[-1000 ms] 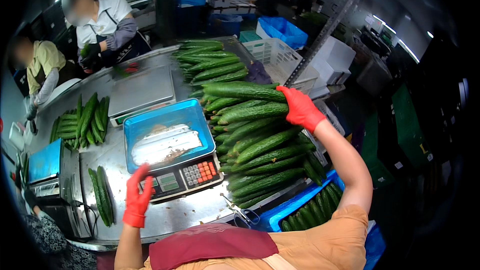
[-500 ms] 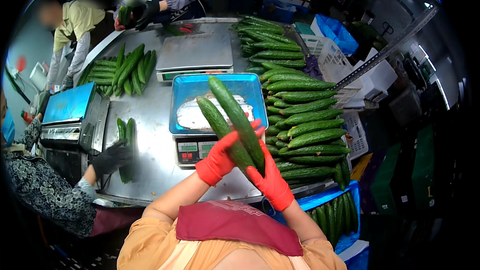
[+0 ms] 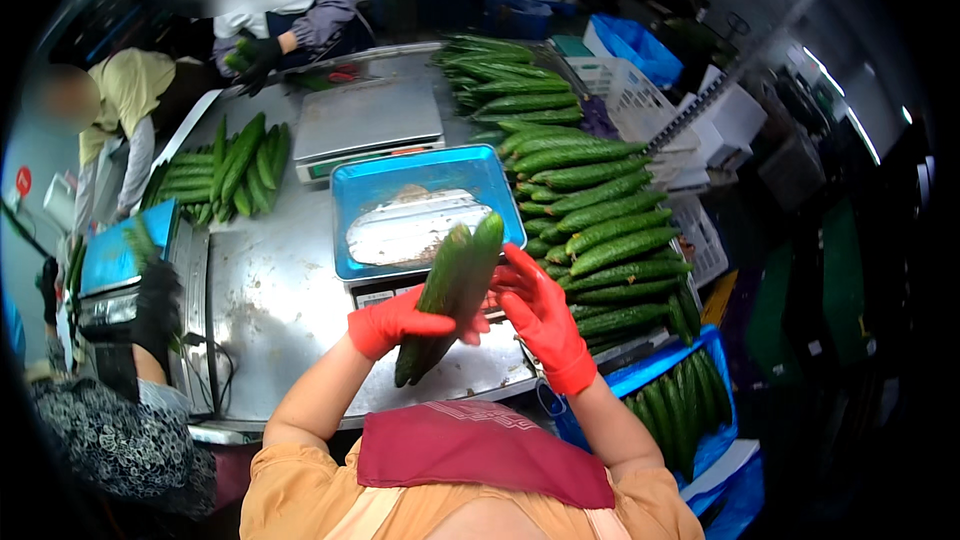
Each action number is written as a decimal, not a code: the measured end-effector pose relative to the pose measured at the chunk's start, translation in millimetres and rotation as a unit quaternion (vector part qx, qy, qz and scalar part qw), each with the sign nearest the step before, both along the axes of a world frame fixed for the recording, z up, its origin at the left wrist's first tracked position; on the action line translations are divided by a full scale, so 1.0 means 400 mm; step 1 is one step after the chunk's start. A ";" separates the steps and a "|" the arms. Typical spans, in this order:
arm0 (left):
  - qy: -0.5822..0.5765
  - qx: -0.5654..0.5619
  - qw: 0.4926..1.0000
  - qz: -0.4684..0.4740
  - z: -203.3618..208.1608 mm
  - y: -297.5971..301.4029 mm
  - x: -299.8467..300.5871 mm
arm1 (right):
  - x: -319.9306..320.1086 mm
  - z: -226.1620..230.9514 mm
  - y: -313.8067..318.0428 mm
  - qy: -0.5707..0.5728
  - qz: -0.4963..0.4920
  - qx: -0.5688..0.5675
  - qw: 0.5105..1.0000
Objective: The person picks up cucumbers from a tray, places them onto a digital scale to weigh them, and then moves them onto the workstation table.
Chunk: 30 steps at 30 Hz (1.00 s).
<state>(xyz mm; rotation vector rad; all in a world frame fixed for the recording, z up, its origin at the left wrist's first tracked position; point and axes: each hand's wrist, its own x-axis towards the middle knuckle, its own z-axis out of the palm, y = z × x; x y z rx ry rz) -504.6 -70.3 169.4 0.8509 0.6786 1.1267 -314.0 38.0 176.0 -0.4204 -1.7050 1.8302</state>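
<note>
Two long green cucumbers (image 3: 452, 290) lie side by side in my left hand (image 3: 405, 321), which wears a red glove and wraps round their middle. They are tilted, with the far ends over the near edge of a blue tray (image 3: 345, 268). My right hand (image 3: 545, 318), also red-gloved, stands just right of the cucumbers with its fingers apart, and holds nothing. The tray sits on a weighing scale, whose display is partly hidden behind my left hand and the cucumbers. A white patch covers the tray's bottom.
A long stack of cucumbers (image 3: 610, 230) lines the table's right side; more fill a blue-lined crate (image 3: 722, 410) below. Another scale (image 3: 370, 118) and a cucumber pile (image 3: 235, 165) stand farther off. At left, a co-worker's black-gloved hand (image 3: 158, 300) is beside a blue-topped machine (image 3: 105, 265).
The cucumbers have swung toward me and now lean the other way. My right hand has let go of them. The co-worker at left has lifted cucumbers from the table to the blue-topped machine.
</note>
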 end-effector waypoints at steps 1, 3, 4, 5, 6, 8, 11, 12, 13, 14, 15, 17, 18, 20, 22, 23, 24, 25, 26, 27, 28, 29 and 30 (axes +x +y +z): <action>0.022 -0.003 0.999 -0.028 -0.013 -0.012 0.001 | -0.015 0.015 -0.003 0.023 0.014 -0.001 1.000; 0.055 -0.002 0.995 -0.083 -0.040 -0.025 0.006 | -0.021 0.047 -0.016 0.032 0.027 -0.052 0.998; 0.081 -0.008 0.991 -0.107 -0.052 -0.030 0.007 | -0.022 0.037 -0.011 0.061 0.034 -0.038 0.997; 0.076 -0.010 0.991 -0.107 -0.060 -0.040 0.009 | -0.014 0.044 -0.019 0.043 0.025 -0.083 0.995; 0.070 -0.012 0.992 -0.106 -0.065 -0.047 0.011 | -0.006 0.058 -0.028 0.026 0.019 -0.129 0.991; 0.066 -0.005 0.991 -0.116 -0.059 -0.056 0.012 | 0.003 0.064 -0.033 0.032 0.020 -0.113 0.993; 0.071 -0.018 0.991 -0.109 -0.065 -0.071 0.021 | 0.013 0.054 -0.038 0.038 -0.008 -0.121 0.992; 0.075 -0.026 0.992 -0.102 -0.069 -0.075 0.025 | 0.015 0.045 -0.037 0.039 -0.023 -0.129 0.991; 0.081 -0.036 0.991 -0.097 -0.072 -0.078 0.029 | 0.015 0.028 -0.026 0.085 -0.035 -0.110 0.990; 0.086 -0.045 0.991 -0.093 -0.076 -0.081 0.034 | 0.021 0.022 -0.025 0.079 -0.038 -0.112 0.990; 0.092 -0.054 0.990 -0.088 -0.078 -0.084 0.037 | 0.026 0.018 -0.025 0.073 -0.040 -0.113 0.990; 0.100 -0.053 0.989 -0.096 -0.078 -0.087 0.040 | 0.032 0.003 -0.021 0.064 -0.039 -0.051 0.996; 0.104 -0.052 0.988 -0.101 -0.078 -0.087 0.041 | 0.030 0.009 -0.026 0.054 -0.036 0.007 0.998; 0.111 -0.048 0.988 -0.091 -0.053 -0.087 0.053 | 0.022 0.030 -0.043 0.032 -0.028 0.120 0.992; 0.115 -0.048 0.987 -0.096 -0.050 -0.087 0.057 | 0.042 0.032 -0.039 -0.002 -0.005 0.149 0.989; 0.116 -0.050 0.986 -0.107 -0.060 -0.087 0.054 | 0.047 0.028 -0.038 -0.012 -0.002 0.147 0.989; 0.117 -0.052 0.985 -0.117 -0.070 -0.085 0.052 | 0.050 0.025 -0.038 -0.023 0.001 0.144 0.989; 0.122 -0.050 0.984 -0.122 -0.077 -0.084 0.052 | 0.049 0.035 -0.045 -0.010 -0.007 0.122 0.992; 0.126 -0.048 0.983 -0.127 -0.085 -0.084 0.052 | 0.049 0.026 -0.045 -0.001 -0.026 0.095 0.995; 0.131 -0.046 0.981 -0.132 -0.087 -0.085 0.053 | 0.048 0.009 -0.042 0.007 -0.045 0.067 0.997; 0.130 -0.051 0.982 -0.130 -0.081 -0.087 0.057 | 0.047 -0.002 -0.042 0.016 -0.063 0.040 0.997; 0.130 -0.057 0.982 -0.128 -0.069 -0.091 0.064 | 0.029 0.012 -0.062 0.060 -0.107 -0.120 0.985; 0.130 -0.063 0.982 -0.125 -0.062 -0.093 0.068 | 0.030 0.008 -0.055 0.072 -0.133 -0.129 0.980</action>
